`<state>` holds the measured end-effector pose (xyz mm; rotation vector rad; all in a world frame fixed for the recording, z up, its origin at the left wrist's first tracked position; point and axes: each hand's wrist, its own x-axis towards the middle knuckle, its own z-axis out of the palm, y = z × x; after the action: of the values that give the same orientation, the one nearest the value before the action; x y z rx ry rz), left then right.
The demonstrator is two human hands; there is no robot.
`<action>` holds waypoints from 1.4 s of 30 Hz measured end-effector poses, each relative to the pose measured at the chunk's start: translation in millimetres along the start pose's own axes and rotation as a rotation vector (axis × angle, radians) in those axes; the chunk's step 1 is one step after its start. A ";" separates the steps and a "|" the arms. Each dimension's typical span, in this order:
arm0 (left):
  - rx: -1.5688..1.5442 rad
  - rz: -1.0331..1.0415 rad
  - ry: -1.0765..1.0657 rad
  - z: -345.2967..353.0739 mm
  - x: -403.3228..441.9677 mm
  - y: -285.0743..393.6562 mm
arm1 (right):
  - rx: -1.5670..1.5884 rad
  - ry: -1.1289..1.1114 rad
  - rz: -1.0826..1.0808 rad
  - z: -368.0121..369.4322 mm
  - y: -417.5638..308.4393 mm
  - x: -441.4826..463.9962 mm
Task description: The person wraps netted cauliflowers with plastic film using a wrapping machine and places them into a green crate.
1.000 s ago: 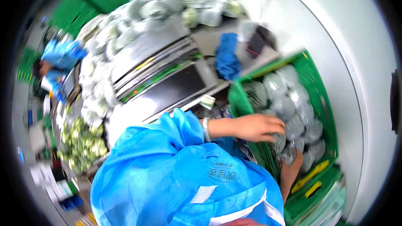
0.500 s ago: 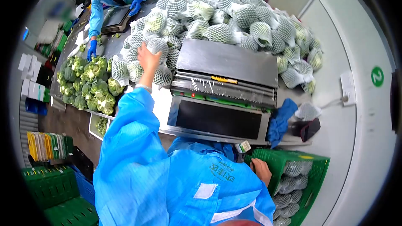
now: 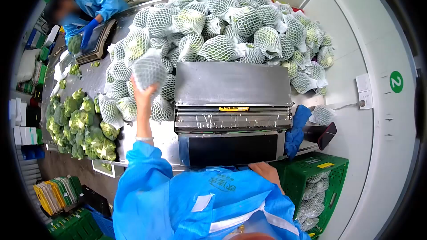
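Observation:
My left hand (image 3: 144,90) is closed around a head of broccoli in a white foam net (image 3: 150,70), lifted in front of the netted pile. Under that hand, more netted heads (image 3: 162,109) rest on the metal table. My right hand (image 3: 266,172) lies at the front edge of the wrapping machine (image 3: 232,148), beside the green crate; its fingers look stretched out, partly hidden, and hold nothing visible. Unwrapped broccoli heads (image 3: 81,122) are heaped to the left of my left arm.
A large pile of netted heads (image 3: 231,18) stands behind the machine. A green crate (image 3: 327,162) with netted heads is at the lower right. A blue cloth (image 3: 296,129) and a dark scanner-like device (image 3: 327,136) lie right of the machine. A gloved co-worker (image 3: 95,0) holds broccoli near a scale (image 3: 95,40).
My left hand has raised the netted head off the pile. My right hand has shifted from the crate's edge to the machine's front. The co-worker's hand has left the heap, now holding broccoli.

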<state>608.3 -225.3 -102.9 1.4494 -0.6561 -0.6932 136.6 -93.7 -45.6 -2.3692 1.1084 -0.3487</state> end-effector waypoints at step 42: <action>0.086 -0.457 -0.849 49.4 -124.6 45.4 | 1.289 0.076 0.350 -63.2 155.7 68.5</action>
<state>491.2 -162.3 -54.6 1.3645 -1.0086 -1.6999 53.1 -252.1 -74.5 -1.0230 0.8677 -0.7368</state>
